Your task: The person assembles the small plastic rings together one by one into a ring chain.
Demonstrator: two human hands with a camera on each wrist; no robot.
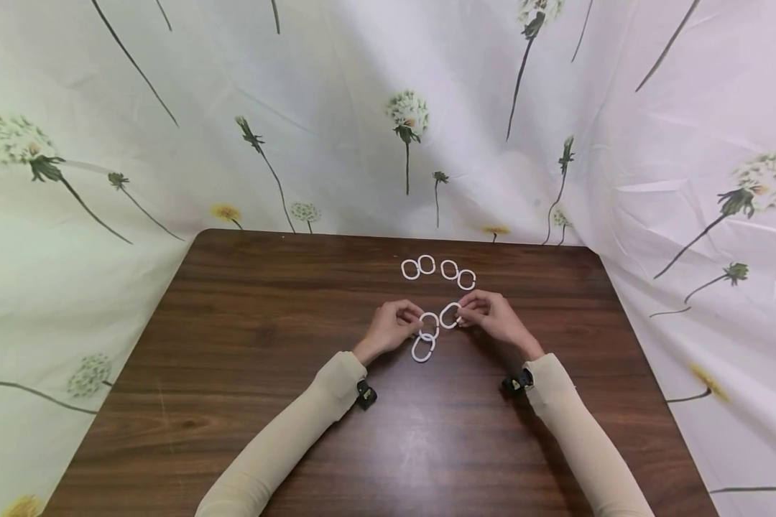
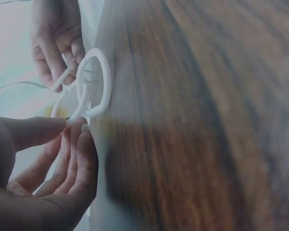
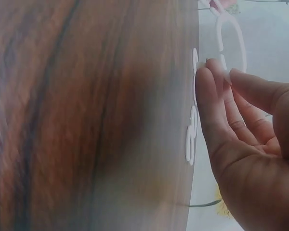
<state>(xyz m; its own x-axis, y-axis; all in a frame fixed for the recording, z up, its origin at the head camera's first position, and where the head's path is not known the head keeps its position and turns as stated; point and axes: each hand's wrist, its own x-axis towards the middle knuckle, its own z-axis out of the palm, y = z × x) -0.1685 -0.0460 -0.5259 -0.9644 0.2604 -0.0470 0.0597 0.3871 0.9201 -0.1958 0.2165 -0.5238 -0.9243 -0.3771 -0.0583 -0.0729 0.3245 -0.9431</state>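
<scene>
My left hand (image 1: 393, 327) pinches an oval white plastic link (image 1: 430, 314) between thumb and fingertips. Hooked through its lower part is a second white link (image 1: 421, 360), which in the left wrist view hangs close to the tabletop. To the right, my right hand (image 1: 494, 316) pinches another white link (image 1: 442, 317) by its right side. A small gap shows in that link's rim (image 3: 242, 45) in the right wrist view. In the head view, the right-hand link stands close beside the left-hand pair; whether they touch I cannot tell.
Beyond the hands, two pairs of white links, a left pair (image 1: 419, 265) and a right pair (image 1: 458, 270), lie on the brown wooden table (image 1: 265, 301). A white cloth (image 1: 349, 158) with a dandelion print hangs behind and beside the table.
</scene>
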